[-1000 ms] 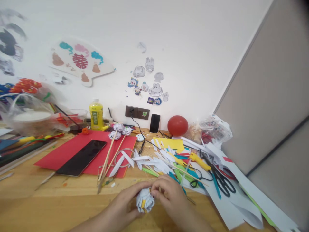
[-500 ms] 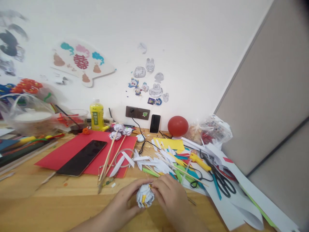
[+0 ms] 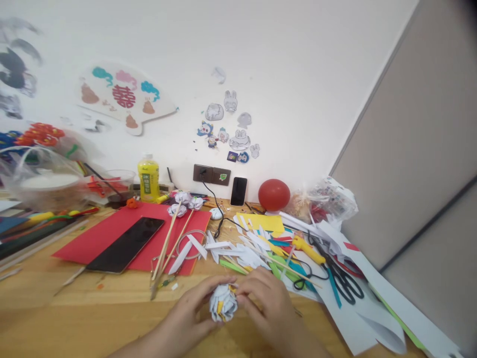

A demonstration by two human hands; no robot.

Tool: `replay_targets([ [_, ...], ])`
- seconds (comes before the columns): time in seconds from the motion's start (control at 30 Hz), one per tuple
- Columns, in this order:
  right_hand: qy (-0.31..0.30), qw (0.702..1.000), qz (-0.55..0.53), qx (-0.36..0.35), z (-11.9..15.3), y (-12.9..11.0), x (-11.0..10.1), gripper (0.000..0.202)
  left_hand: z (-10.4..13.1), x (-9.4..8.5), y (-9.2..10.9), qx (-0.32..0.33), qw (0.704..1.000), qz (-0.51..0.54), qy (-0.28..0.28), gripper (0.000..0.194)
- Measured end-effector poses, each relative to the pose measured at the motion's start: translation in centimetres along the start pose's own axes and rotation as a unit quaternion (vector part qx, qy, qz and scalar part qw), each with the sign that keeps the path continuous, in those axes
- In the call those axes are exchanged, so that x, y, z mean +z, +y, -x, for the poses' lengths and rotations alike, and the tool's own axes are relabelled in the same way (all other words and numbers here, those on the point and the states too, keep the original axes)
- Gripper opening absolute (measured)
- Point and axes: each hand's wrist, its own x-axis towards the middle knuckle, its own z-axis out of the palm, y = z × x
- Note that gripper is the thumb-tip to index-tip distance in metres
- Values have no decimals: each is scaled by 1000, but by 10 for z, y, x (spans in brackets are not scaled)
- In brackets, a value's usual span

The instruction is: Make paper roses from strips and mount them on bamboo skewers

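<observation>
Item held: one paper flower [image 3: 222, 303], white-grey petals with yellow showing between them, positioned between my two hands over the near part of the bench [image 3: 48, 313], nearer to me than the loose paper strips [image 3: 238, 254].

Handling, as I judge it: very light, stiff in its folds but easily crushed, with little tendency to slip. The petal tips would bend first under pressure. The sound place to take hold is low around the outer body, with a light grip; single petals call for fingertips only.

Pose: my left hand [image 3: 196, 304] is curved in a loose C, fingers over the far side and thumb beneath on the near side, and has hold of the flower. My right hand [image 3: 265, 301] is bent inward, thumb and forefinger drawn close together at the flower's right edge. Whether a petal is caught between them, I cannot tell. Both forearms enter low and angle inward.
</observation>
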Motion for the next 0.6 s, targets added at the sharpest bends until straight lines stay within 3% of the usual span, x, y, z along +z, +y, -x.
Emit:
replay_targets([
  [0.27,16,994,93,-59,3,-1,7,21,0,-1,7,-3,999,-48,17,63],
  [0.6,28,996,-41,74,1,-2,14,26,-2,-1,14,-15,996,-81,20,58],
])
